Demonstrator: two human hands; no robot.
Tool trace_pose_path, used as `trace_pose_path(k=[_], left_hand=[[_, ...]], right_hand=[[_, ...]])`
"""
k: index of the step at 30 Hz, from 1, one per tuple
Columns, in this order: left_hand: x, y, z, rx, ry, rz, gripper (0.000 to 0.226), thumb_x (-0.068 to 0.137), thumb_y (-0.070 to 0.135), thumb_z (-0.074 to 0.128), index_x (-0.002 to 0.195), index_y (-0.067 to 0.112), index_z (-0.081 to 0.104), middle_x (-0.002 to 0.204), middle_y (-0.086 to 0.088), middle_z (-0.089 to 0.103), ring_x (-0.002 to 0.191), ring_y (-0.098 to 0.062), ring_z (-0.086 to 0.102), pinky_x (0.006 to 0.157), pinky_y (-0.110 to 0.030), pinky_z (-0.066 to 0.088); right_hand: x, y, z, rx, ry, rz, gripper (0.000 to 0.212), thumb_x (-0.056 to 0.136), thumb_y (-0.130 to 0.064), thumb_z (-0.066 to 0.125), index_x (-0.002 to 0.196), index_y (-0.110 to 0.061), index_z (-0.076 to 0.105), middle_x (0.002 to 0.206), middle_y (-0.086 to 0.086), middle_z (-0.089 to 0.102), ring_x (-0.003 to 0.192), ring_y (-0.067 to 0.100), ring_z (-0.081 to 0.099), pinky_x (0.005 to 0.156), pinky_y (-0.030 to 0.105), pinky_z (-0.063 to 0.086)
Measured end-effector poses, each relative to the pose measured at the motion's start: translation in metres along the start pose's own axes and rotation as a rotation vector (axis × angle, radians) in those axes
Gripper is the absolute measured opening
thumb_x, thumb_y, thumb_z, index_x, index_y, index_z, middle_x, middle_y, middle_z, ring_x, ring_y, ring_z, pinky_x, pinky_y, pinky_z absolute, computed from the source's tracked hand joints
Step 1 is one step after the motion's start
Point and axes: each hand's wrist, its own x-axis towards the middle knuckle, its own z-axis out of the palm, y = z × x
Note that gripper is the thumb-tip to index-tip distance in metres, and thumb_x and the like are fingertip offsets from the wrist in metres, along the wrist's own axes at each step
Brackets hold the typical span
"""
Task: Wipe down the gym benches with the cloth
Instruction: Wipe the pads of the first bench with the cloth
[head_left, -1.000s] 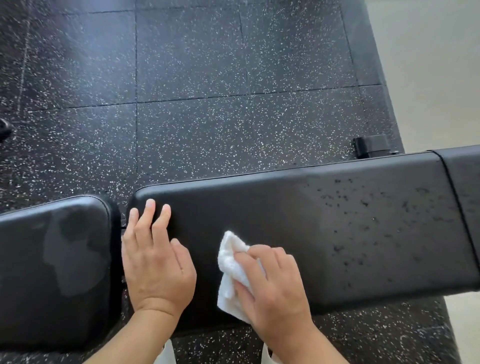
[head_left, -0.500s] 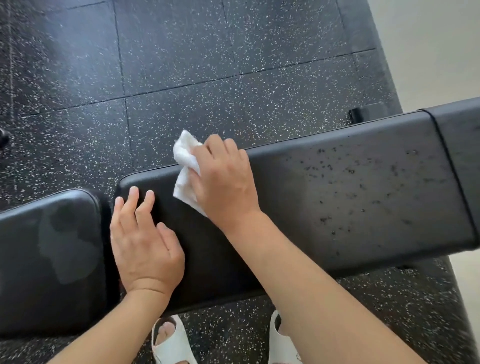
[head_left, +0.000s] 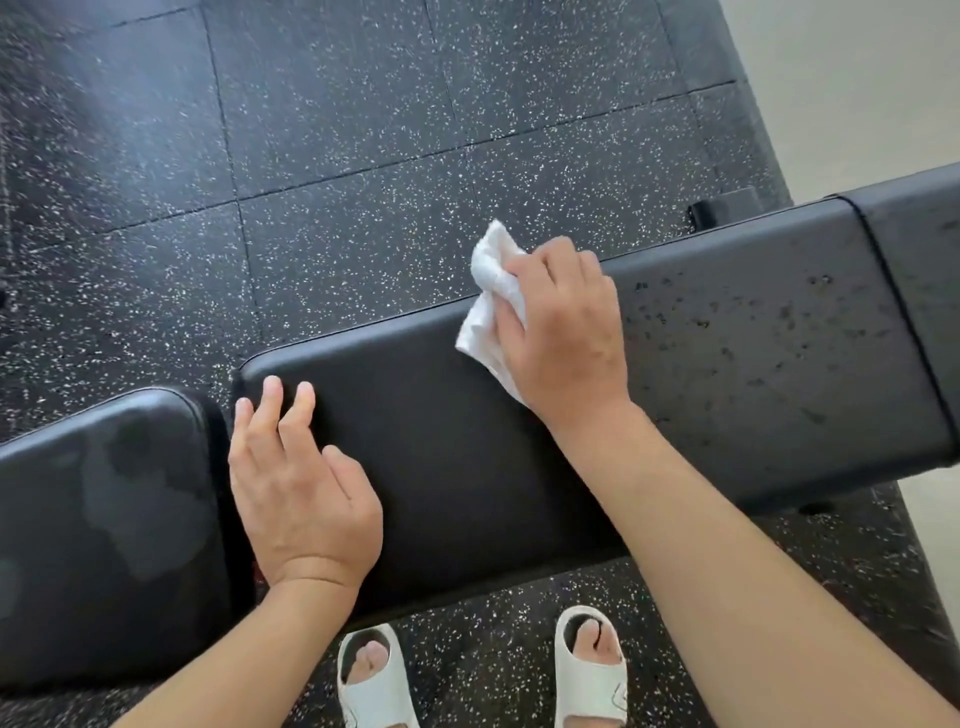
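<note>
Floor: black rubber tiles (head_left: 337, 130) flecked white lie beyond both hands; a pale wall (head_left: 857, 78) stands past the mat's far right edge.
Long bench pad (head_left: 467, 441): smooth and dull between the hands, judged wiped; right of the right hand, dark droplets (head_left: 753, 332) remain.
Short pad (head_left: 104, 519): left of the left hand, streaked with drying patches.
Left hand (head_left: 301, 499): flat, fingers straight, resting on the long pad's left end.
Right hand (head_left: 566, 332): fingers curled, gripping the white cloth (head_left: 491, 306) at the pad's far edge.
</note>
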Motion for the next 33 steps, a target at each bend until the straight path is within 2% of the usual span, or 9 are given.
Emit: trace_pose_path(k=[3, 7, 12, 16, 20, 22, 26, 29, 33], left_hand=[[0.000, -0.001, 0.001, 0.000, 0.001, 0.001, 0.060, 0.093, 0.019, 0.039, 0.150, 0.003, 0.050, 0.162, -0.019, 0.041, 0.154, -0.045, 0.029, 0.130, -0.050, 0.019], [0.001, -0.006, 0.004, 0.016, 0.001, 0.011, 0.060, 0.091, 0.019, 0.041, 0.148, 0.002, 0.050, 0.162, -0.020, 0.042, 0.153, -0.046, 0.030, 0.129, -0.050, 0.019], [0.000, -0.003, 0.001, 0.020, -0.005, 0.006, 0.061, 0.092, 0.018, 0.040, 0.150, 0.003, 0.049, 0.162, -0.019, 0.041, 0.154, -0.046, 0.029, 0.129, -0.052, 0.020], [0.001, -0.003, 0.000, 0.011, -0.017, 0.004, 0.060, 0.092, 0.018, 0.042, 0.150, 0.004, 0.049, 0.163, -0.018, 0.040, 0.154, -0.046, 0.029, 0.128, -0.055, 0.022], [-0.001, -0.002, -0.002, 0.000, -0.031, -0.011, 0.060, 0.093, 0.019, 0.042, 0.151, 0.006, 0.047, 0.164, -0.017, 0.039, 0.155, -0.044, 0.028, 0.127, -0.058, 0.024], [-0.001, -0.002, -0.001, 0.001, -0.028, -0.013, 0.060, 0.093, 0.020, 0.041, 0.151, 0.007, 0.047, 0.164, -0.016, 0.039, 0.155, -0.044, 0.027, 0.126, -0.058, 0.025], [0.000, -0.007, 0.003, -0.002, -0.019, -0.001, 0.058, 0.091, 0.016, 0.047, 0.148, 0.005, 0.049, 0.162, -0.018, 0.041, 0.154, -0.045, 0.029, 0.126, -0.059, 0.026], [0.000, -0.005, 0.000, 0.003, -0.026, -0.015, 0.058, 0.092, 0.017, 0.047, 0.148, 0.006, 0.051, 0.163, -0.016, 0.042, 0.155, -0.043, 0.029, 0.124, -0.059, 0.028], [0.001, -0.002, -0.003, -0.001, -0.039, -0.037, 0.059, 0.092, 0.021, 0.045, 0.150, 0.010, 0.050, 0.163, -0.013, 0.041, 0.155, -0.042, 0.030, 0.122, -0.060, 0.030]], right_hand=[[0.016, -0.061, 0.033, -0.072, 0.076, 0.158, 0.012, 0.086, -0.024, 0.068, 0.094, -0.016, 0.064, 0.098, 0.007, 0.061, 0.087, 0.030, 0.056, 0.072, 0.041, 0.038], [-0.009, -0.118, 0.042, 0.094, -0.017, -0.042, 0.017, 0.086, -0.028, 0.067, 0.098, -0.016, 0.066, 0.100, 0.006, 0.060, 0.089, 0.029, 0.053, 0.073, 0.040, 0.034], [-0.056, -0.042, -0.010, 0.142, -0.153, -0.214, 0.033, 0.090, -0.018, 0.065, 0.122, -0.013, 0.072, 0.104, 0.008, 0.062, 0.084, 0.032, 0.052, 0.070, 0.046, 0.042], [-0.048, 0.019, -0.032, 0.085, -0.006, 0.072, 0.026, 0.092, -0.017, 0.063, 0.115, -0.009, 0.072, 0.106, 0.011, 0.061, 0.086, 0.033, 0.053, 0.075, 0.050, 0.048], [-0.026, -0.030, -0.005, -0.050, 0.055, 0.305, 0.023, 0.091, -0.026, 0.059, 0.107, -0.011, 0.065, 0.106, 0.010, 0.059, 0.087, 0.033, 0.053, 0.071, 0.046, 0.045], [-0.016, -0.078, 0.016, -0.009, 0.021, 0.236, 0.024, 0.089, -0.031, 0.057, 0.103, -0.013, 0.064, 0.105, 0.008, 0.059, 0.089, 0.032, 0.054, 0.071, 0.044, 0.043], [-0.007, -0.131, 0.038, 0.142, -0.121, -0.149, 0.030, 0.085, -0.034, 0.058, 0.098, -0.009, 0.067, 0.099, 0.012, 0.061, 0.085, 0.034, 0.053, 0.069, 0.048, 0.044], [0.000, -0.084, 0.023, 0.187, -0.193, -0.304, 0.029, 0.090, -0.027, 0.057, 0.104, -0.005, 0.071, 0.101, 0.013, 0.062, 0.085, 0.035, 0.054, 0.072, 0.050, 0.047], [0.002, 0.004, -0.009, 0.074, 0.003, 0.046, 0.017, 0.096, -0.018, 0.063, 0.108, -0.008, 0.070, 0.105, 0.013, 0.061, 0.093, 0.033, 0.055, 0.083, 0.049, 0.049]])
